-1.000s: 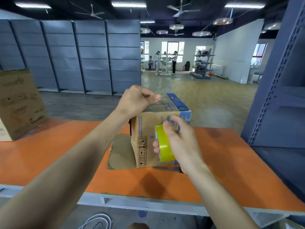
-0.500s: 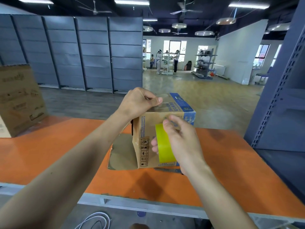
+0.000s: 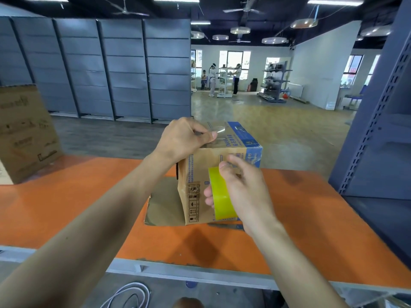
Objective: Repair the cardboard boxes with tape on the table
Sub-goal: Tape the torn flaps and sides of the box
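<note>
Left hand [image 3: 184, 138], pinching the tape end [image 3: 216, 130], has dropped onto the top of the box [image 3: 200, 172] at 12 o'clock on the worktop [image 3: 66, 207], right hand [image 3: 242, 192] gripping the yellow roll [image 3: 220, 194] against its front, so the strip's probably ready to press down.

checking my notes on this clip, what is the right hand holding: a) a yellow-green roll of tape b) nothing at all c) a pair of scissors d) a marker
A: the right hand is curled round the yellow-green roll of tape against the near face of the small cardboard box, while the left hand pinches the clear tape end at the box top.
</note>
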